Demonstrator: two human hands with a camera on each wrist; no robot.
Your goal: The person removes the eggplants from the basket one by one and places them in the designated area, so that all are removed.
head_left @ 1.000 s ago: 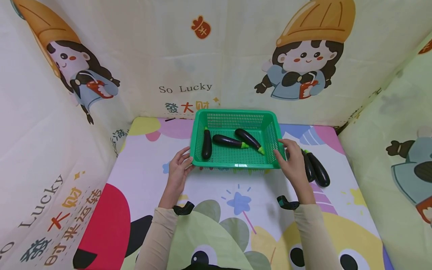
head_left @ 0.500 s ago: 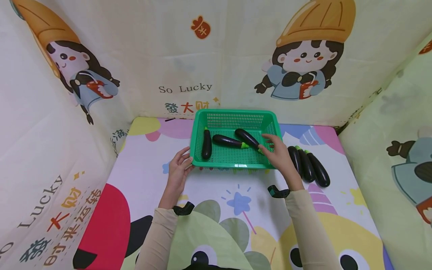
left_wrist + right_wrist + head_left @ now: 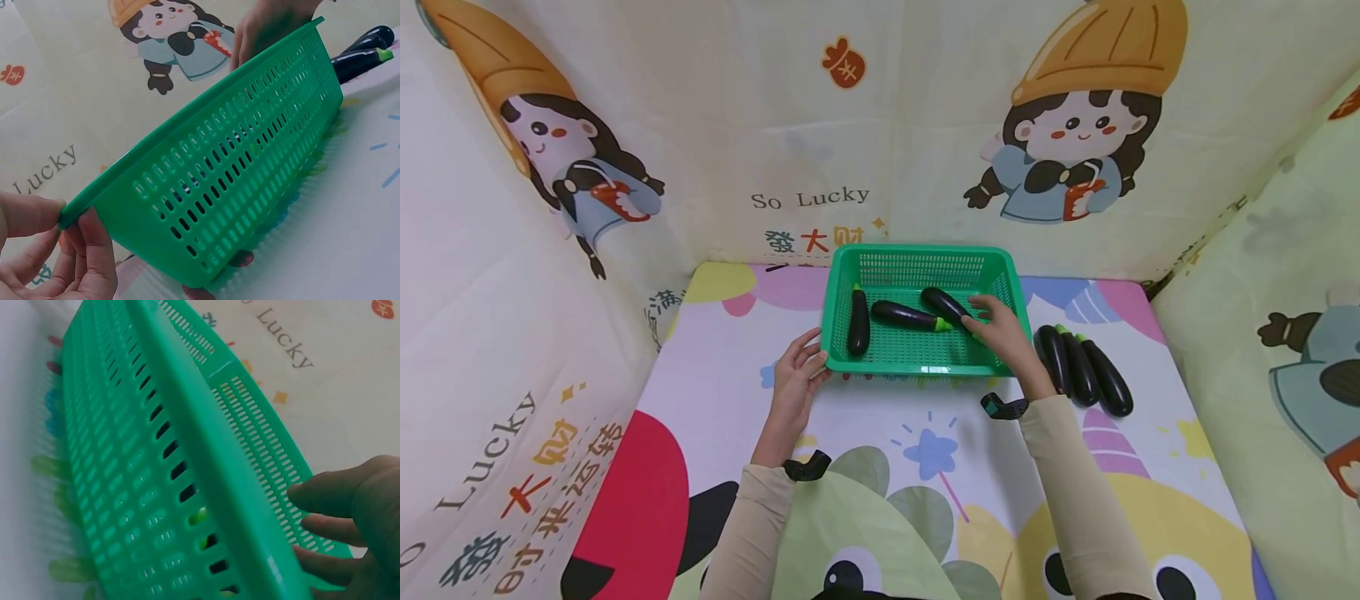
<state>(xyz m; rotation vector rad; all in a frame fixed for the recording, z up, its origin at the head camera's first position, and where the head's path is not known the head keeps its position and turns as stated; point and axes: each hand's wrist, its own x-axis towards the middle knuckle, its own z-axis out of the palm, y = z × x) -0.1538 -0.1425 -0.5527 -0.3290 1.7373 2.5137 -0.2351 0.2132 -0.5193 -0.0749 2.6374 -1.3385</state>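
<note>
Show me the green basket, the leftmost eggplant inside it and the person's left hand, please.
Green basket (image 3: 887, 367): head view, on its near rim.
Leftmost eggplant (image 3: 859, 326): head view, middle of its dark body.
Left hand (image 3: 793, 379): head view, on the back of the hand.

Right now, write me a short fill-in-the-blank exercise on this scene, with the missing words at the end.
1. The plastic basket is coloured ____.
2. The number of eggplants inside it is ____.
3. The hand pinching its rim is the person's ____ one.
4. In the head view, the loose eggplants on the tabletop lie to the basket's ____.

Missing words: green; three; left; right.
</note>
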